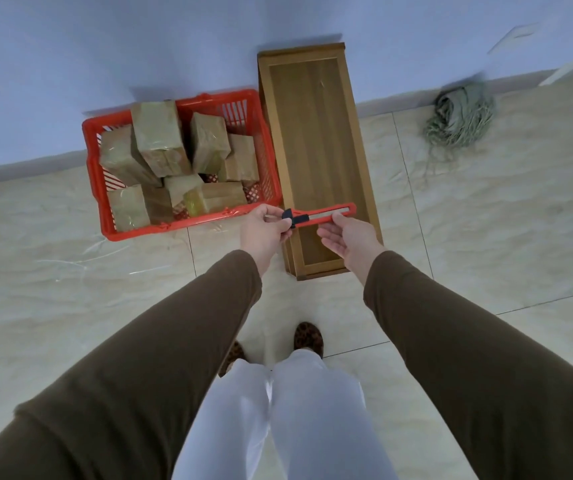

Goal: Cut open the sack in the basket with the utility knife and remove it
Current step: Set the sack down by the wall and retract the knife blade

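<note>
Left hand (265, 230) pinches knife (319, 215) at its black end, frame centre; right hand (345, 237) spread, palm up, under it. Basket (188, 226) at left.

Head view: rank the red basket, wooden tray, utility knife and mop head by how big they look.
1. Wooden tray, though red basket looks nearly as big
2. Mop head
3. Utility knife, held nearer the camera, so its place is unsure

Pale marbled floor tiles (485, 237) meet a blue wall (105, 46); a wooden cabinet (316, 150) stands against it.
</note>
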The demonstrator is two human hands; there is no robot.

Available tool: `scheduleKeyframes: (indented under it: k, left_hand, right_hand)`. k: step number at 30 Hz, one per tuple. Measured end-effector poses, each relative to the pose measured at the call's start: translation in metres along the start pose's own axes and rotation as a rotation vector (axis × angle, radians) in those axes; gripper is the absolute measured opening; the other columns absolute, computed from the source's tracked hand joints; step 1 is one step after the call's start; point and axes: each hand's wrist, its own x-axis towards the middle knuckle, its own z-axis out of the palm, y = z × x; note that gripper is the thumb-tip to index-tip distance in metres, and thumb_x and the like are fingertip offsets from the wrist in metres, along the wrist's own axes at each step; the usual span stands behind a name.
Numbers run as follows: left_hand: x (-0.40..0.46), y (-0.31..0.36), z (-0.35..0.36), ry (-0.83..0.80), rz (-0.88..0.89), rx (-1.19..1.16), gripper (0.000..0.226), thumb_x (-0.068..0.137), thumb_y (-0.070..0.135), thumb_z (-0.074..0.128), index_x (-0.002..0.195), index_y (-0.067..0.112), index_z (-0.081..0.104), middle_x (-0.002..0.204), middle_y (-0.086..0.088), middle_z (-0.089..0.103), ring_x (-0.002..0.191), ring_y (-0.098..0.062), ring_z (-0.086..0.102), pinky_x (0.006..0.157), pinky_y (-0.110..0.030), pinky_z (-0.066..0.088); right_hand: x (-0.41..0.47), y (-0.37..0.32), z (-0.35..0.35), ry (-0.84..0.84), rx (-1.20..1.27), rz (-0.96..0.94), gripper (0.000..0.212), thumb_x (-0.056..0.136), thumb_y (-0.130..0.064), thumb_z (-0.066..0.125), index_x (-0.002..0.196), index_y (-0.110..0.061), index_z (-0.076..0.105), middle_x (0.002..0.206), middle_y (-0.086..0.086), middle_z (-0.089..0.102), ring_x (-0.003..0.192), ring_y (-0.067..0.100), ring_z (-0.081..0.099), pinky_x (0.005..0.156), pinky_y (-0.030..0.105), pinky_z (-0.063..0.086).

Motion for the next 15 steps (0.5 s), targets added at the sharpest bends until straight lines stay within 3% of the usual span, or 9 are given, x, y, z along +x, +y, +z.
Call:
scheduleKeyframes:
  k: [2, 8, 15]
  left_hand:
    - [0.010, -0.007, 0.005, 0.021, 0.006, 0.026, 0.017, 0.095, 0.000, 0.070, 0.103, 0.013, 0.062, 0.103, -0.010, 0.070, 0.083, -0.017, 0.070, 0.059, -0.013, 0.056]
    - [0.029, -0.024, 0.010, 0.057, 0.006, 0.059, 0.018, 0.092, -0.001, 0.073, 0.098, 0.013, 0.063, 0.101, -0.012, 0.071, 0.082, -0.019, 0.069, 0.077, -0.028, 0.062]
    - [0.029, -0.029, 0.011, 0.066, 0.028, 0.117, 0.017, 0.093, 0.002, 0.073, 0.097, 0.014, 0.062, 0.100, -0.011, 0.070, 0.084, -0.021, 0.070, 0.079, -0.030, 0.062]
  right_hand:
    - [0.012, -0.001, 0.001, 0.012, -0.047, 0.001, 0.023, 0.103, -0.025, 0.064, 0.120, -0.009, 0.067, 0.102, 0.010, 0.079, 0.090, 0.019, 0.078, 0.084, 0.034, 0.064]
    - [0.032, 0.001, 0.000, 0.011, -0.169, 0.005, 0.024, 0.104, -0.025, 0.062, 0.120, -0.007, 0.067, 0.102, 0.011, 0.078, 0.090, 0.021, 0.077, 0.087, 0.035, 0.064]
    - [0.036, 0.003, -0.002, 0.013, -0.264, 0.013, 0.026, 0.105, -0.025, 0.061, 0.118, -0.003, 0.067, 0.104, 0.014, 0.077, 0.093, 0.024, 0.077, 0.089, 0.036, 0.063]
